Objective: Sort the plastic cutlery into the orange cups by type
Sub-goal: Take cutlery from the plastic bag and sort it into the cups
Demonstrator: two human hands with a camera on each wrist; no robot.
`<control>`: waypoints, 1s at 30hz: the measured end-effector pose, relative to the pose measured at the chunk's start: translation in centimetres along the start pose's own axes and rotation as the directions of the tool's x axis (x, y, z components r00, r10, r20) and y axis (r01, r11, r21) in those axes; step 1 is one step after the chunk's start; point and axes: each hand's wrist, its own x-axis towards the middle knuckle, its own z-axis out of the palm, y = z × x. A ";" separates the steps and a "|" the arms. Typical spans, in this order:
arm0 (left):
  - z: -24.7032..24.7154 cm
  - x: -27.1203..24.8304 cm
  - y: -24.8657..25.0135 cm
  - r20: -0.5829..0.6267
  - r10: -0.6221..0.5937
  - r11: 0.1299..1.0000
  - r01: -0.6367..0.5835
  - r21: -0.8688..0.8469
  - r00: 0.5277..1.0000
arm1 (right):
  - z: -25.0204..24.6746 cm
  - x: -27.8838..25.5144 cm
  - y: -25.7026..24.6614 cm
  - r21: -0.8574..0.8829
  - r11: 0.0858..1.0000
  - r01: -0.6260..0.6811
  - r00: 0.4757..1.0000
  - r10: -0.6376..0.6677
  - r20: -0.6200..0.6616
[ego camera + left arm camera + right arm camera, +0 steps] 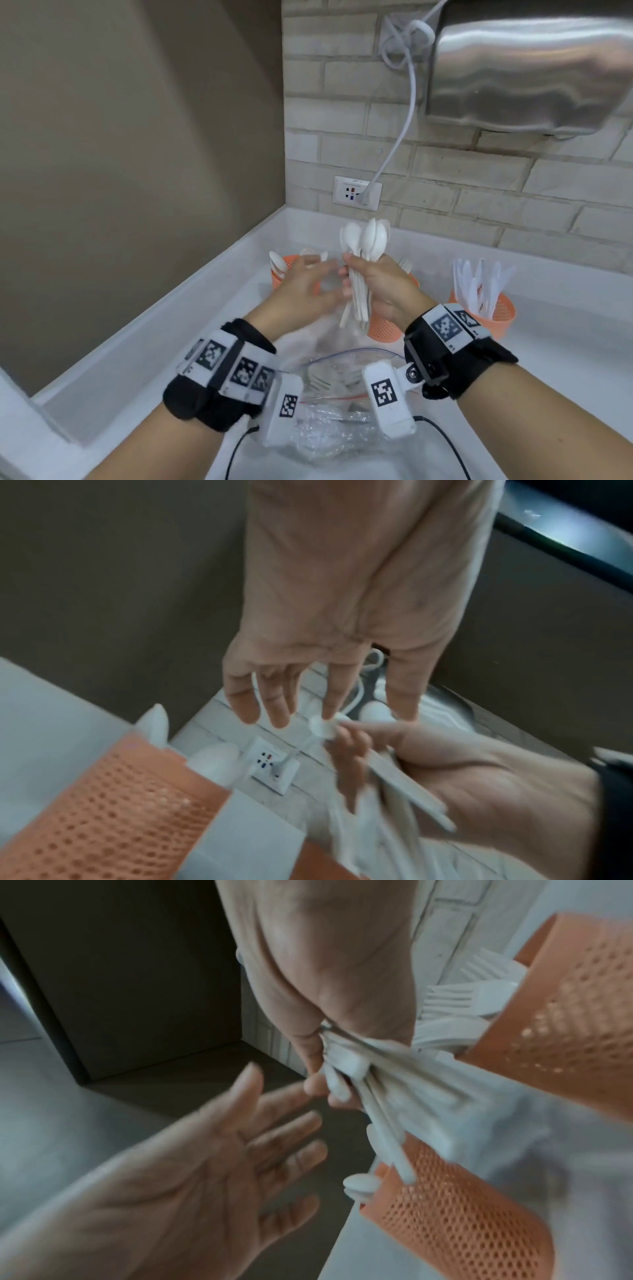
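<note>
A bundle of white plastic spoons point(363, 270) stands upright in the air above the white counter point(212, 308), bowls fanned out at the top and thin handles splayed at the bottom. The right hand point(380, 287) grips the bundle around the handles, fingers and thumb curled tight on them, back of the hand turned toward the head camera. The left hand point(305, 291) is just beside the bundle on its left, palm facing it, fingers straight and spread, holding nothing; it is blurred, and whether its fingertips touch the handles cannot be told.

In the right wrist view the handles point(377, 1096) stick out below the closed fingers point(315, 1088), and the left palm point(205, 1164) lies open opposite them.

Three orange mesh cups stand toward the back edge of the counter. The left cup point(279, 274), partly hidden behind the left hand, holds a few spoons. The middle cup point(383, 329) sits directly behind and below the held bundle, with fork tines point(406, 263) showing past the right hand. The right cup point(493, 315), well apart to the right, is full of white knives point(479, 284).

Near the front edge, beneath both wrists, lies a crumpled clear plastic bag point(329, 421) with more cutlery inside it.
</note>
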 end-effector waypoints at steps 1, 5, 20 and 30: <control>-1.1 0.5 -0.7 -0.074 -0.047 0.996 0.041 -0.081 0.996 | -0.1 0.6 -0.2 -0.006 1.000 0.019 1.000 -0.019 -0.024; -4.2 3.5 -5.4 -0.169 -0.260 0.957 0.232 -0.172 0.950 | 0.3 2.9 -1.1 0.130 0.986 0.106 0.991 -0.094 -0.095; -1.9 8.1 -10.6 0.003 -0.199 0.971 0.198 -0.133 0.980 | 6.0 8.7 2.1 0.079 0.964 0.256 0.967 -0.256 -0.005; -1.5 8.0 -10.5 -0.015 -0.150 0.966 0.143 -0.216 0.989 | 6.5 9.3 2.9 -0.822 0.510 0.254 0.960 -0.234 0.151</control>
